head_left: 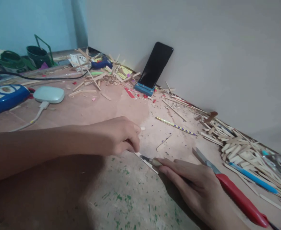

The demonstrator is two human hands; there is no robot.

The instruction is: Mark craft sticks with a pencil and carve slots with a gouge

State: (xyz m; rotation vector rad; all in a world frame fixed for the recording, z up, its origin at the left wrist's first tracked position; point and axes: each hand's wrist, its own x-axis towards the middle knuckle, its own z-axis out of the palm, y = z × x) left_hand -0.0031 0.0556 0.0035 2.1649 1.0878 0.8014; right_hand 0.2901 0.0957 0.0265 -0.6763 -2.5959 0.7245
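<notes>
My left hand, fingers closed, pins a thin wooden craft stick against the work surface. Part of the stick is hidden under those fingers, and a small pale wood tip shows beyond them. My right hand is wrapped round the light handle of a craft knife. The knife's short blade rests on or just over the stick, close to my left fingertips. To the right of my right hand lie red-handled scissors with their blades pointing away.
A black phone leans on the wall in a blue stand. Loose craft sticks pile up at right, beside a blue pen. A patterned pencil lies ahead. A mint-coloured device with a white cable sits at left.
</notes>
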